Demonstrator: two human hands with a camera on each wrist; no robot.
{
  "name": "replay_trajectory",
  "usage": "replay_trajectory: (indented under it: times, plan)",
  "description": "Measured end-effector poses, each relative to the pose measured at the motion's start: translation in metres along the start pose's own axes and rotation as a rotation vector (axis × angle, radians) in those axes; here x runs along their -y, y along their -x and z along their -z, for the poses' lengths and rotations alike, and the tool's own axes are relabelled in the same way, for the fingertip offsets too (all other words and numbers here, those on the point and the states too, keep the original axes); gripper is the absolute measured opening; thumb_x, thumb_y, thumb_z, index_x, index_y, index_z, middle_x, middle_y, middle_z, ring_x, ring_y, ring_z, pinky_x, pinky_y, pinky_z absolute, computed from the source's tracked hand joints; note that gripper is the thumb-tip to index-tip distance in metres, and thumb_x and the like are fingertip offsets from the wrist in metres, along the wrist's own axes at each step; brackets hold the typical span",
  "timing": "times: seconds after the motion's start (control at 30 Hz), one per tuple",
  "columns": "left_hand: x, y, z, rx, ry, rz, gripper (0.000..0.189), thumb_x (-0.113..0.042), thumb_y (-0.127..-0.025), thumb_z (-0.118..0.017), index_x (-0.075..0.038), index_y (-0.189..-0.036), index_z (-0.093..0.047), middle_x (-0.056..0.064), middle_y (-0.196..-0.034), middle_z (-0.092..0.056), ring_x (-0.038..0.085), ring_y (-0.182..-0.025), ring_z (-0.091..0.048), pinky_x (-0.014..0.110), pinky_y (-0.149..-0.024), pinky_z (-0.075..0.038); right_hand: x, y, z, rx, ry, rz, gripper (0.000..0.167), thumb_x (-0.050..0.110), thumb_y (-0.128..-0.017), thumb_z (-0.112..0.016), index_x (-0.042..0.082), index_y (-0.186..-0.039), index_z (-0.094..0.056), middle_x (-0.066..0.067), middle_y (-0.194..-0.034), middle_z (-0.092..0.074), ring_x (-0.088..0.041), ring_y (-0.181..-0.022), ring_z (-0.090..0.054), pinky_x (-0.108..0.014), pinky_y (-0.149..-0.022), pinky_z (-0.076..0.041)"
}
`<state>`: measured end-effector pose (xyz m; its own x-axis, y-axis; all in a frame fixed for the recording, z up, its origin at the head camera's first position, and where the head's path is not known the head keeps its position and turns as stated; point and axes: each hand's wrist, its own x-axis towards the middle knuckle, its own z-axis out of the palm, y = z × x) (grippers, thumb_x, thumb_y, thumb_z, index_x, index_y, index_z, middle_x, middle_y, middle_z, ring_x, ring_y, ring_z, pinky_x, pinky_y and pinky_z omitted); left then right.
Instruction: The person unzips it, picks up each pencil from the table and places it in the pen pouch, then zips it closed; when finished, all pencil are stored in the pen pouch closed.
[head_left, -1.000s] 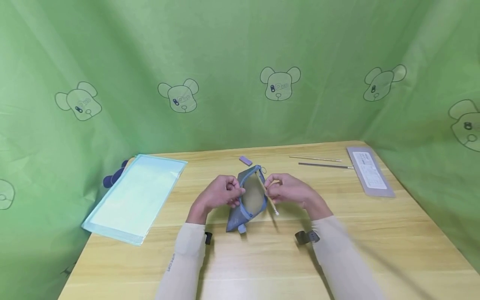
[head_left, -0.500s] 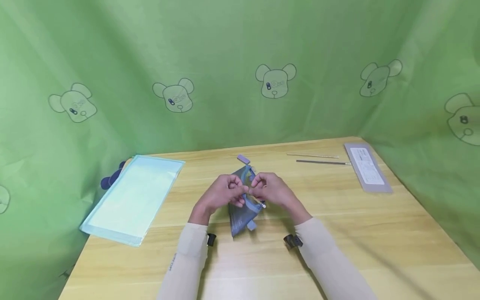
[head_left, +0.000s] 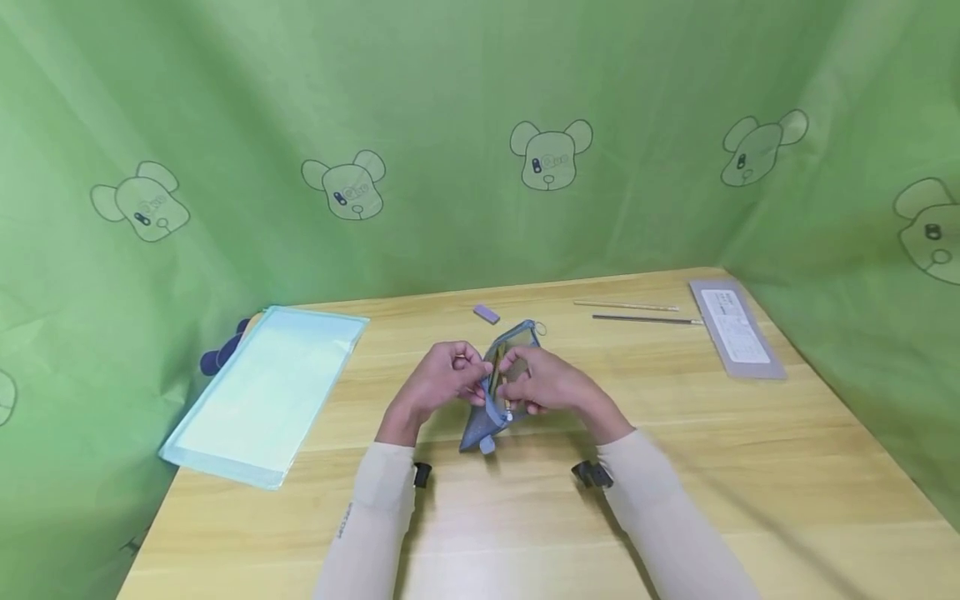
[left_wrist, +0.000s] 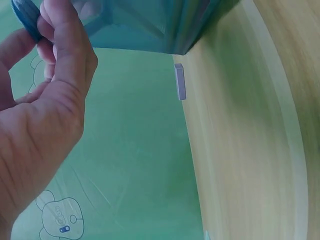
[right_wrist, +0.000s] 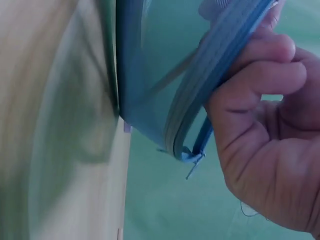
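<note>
A blue mesh zipper pouch (head_left: 480,429) stands on the table with its zipper undone and its mouth facing up. My left hand (head_left: 447,379) pinches the near-left zipper edge (left_wrist: 26,16) between thumb and fingers. My right hand (head_left: 551,382) dips its curled fingers into the mouth and holds a pencil (head_left: 507,406), whose white-tipped end points toward me. Through the mesh in the right wrist view, the pencil's shaft (right_wrist: 172,74) slants down inside. Other slim yellowish sticks (head_left: 496,367) show within the pouch. The right fingertips are partly hidden by the pouch wall.
A purple eraser (head_left: 486,313) lies behind the pouch. To the back right are a light pencil (head_left: 626,306), a dark pencil (head_left: 645,319) and a grey labelled packet (head_left: 737,327). A pale blue zip folder (head_left: 262,396) lies at left, near a dark blue object (head_left: 219,358).
The pencil has gone from leaning over the pouch's right edge to inside its mouth. My right hand has moved left with it. My left hand keeps its pinch on the edge.
</note>
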<state>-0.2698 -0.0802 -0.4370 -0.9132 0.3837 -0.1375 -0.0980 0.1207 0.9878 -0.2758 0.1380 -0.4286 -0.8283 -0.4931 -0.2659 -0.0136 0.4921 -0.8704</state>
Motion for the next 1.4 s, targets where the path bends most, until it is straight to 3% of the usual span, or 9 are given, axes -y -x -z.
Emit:
replay_trajectory:
  times: [0.13,0.23,0.4,0.6,0.8,0.9,1.0,1.2,1.4]
  plan:
    - [0.001,0.001,0.001,0.047,-0.029,0.014,0.009,-0.003,-0.106,-0.064,0.000,-0.098,-0.061,0.002,-0.076,-0.070,0.014,-0.065,-0.072,0.035,-0.070,-0.071,-0.003,-0.003,-0.003,-0.021,-0.045,0.024,0.019,0.003,-0.103,-0.065,-0.004,-0.120,-0.060,-0.006,-0.068,-0.068,-0.009,-0.051,-0.059,-0.022,-0.048,-0.055]
    - [0.002,0.001,0.001,0.074,-0.028,0.018,0.009,-0.004,-0.106,-0.064,-0.001,-0.098,-0.061,0.002,-0.076,-0.071,0.014,-0.066,-0.073,0.035,-0.070,-0.071,-0.003,-0.004,-0.004,-0.057,-0.040,0.031,0.011,0.002,-0.104,-0.063,-0.005,-0.111,-0.068,-0.010,-0.077,-0.073,-0.012,-0.059,-0.067,-0.026,-0.058,-0.064]
    - [0.001,0.001,0.004,0.047,-0.035,0.010,0.008,-0.005,-0.105,-0.065,-0.001,-0.099,-0.061,0.003,-0.076,-0.070,0.014,-0.067,-0.073,0.037,-0.073,-0.071,-0.003,0.001,0.007,-0.103,0.063,0.081,0.013,0.006,-0.105,-0.066,-0.003,-0.109,-0.075,-0.019,-0.095,-0.078,-0.016,-0.070,-0.069,-0.029,-0.064,-0.065]
    - [-0.002,0.005,0.016,-0.002,-0.088,0.016,0.009,-0.006,-0.105,-0.067,-0.001,-0.099,-0.062,0.003,-0.077,-0.069,0.015,-0.067,-0.071,0.046,-0.077,-0.071,-0.028,0.002,0.054,-0.281,0.229,0.141,0.019,0.013,-0.106,-0.066,0.003,-0.120,-0.074,-0.019,-0.111,-0.076,-0.032,-0.099,-0.073,-0.047,-0.093,-0.065]
    - [-0.002,0.009,0.024,-0.007,-0.139,0.005,0.011,-0.007,-0.104,-0.068,-0.002,-0.097,-0.062,0.004,-0.078,-0.068,0.015,-0.068,-0.070,0.057,-0.082,-0.070,-0.072,0.012,0.110,-0.416,0.329,-0.002,0.037,0.019,-0.110,-0.060,0.001,-0.142,-0.059,-0.029,-0.147,-0.061,-0.050,-0.138,-0.056,-0.069,-0.122,-0.043]
    - [-0.003,0.011,0.025,0.010,-0.146,0.007,0.011,-0.007,-0.104,-0.067,-0.001,-0.096,-0.062,0.004,-0.078,-0.069,0.015,-0.069,-0.070,0.052,-0.080,-0.070,-0.092,0.021,0.131,-0.443,0.334,-0.102,0.046,0.022,-0.111,-0.057,0.002,-0.152,-0.050,-0.032,-0.161,-0.046,-0.056,-0.149,-0.041,-0.075,-0.125,-0.032]
    - [-0.003,0.011,0.024,0.025,-0.153,0.013,0.011,-0.008,-0.104,-0.067,-0.001,-0.097,-0.063,0.004,-0.078,-0.070,0.016,-0.069,-0.071,0.044,-0.077,-0.071,-0.111,0.027,0.148,-0.440,0.371,-0.155,0.051,0.020,-0.110,-0.056,0.001,-0.156,-0.044,-0.034,-0.164,-0.040,-0.060,-0.150,-0.035,-0.078,-0.125,-0.029]
    - [-0.003,0.010,0.026,0.014,-0.157,0.019,0.010,-0.007,-0.104,-0.068,-0.002,-0.097,-0.063,0.006,-0.079,-0.070,0.017,-0.070,-0.072,0.048,-0.080,-0.071,-0.137,0.027,0.178,-0.410,0.531,-0.171,0.060,0.006,-0.099,-0.058,-0.003,-0.156,-0.041,-0.040,-0.157,-0.042,-0.065,-0.143,-0.040,-0.079,-0.123,-0.031]
    - [-0.002,0.011,0.029,0.019,-0.157,0.025,0.010,-0.007,-0.104,-0.067,-0.002,-0.097,-0.062,0.004,-0.078,-0.070,0.015,-0.070,-0.071,0.056,-0.086,-0.069,-0.145,0.021,0.192,-0.376,0.657,-0.196,0.053,0.000,-0.096,-0.053,-0.006,-0.148,-0.047,-0.040,-0.149,-0.052,-0.066,-0.136,-0.046,-0.083,-0.118,-0.032]
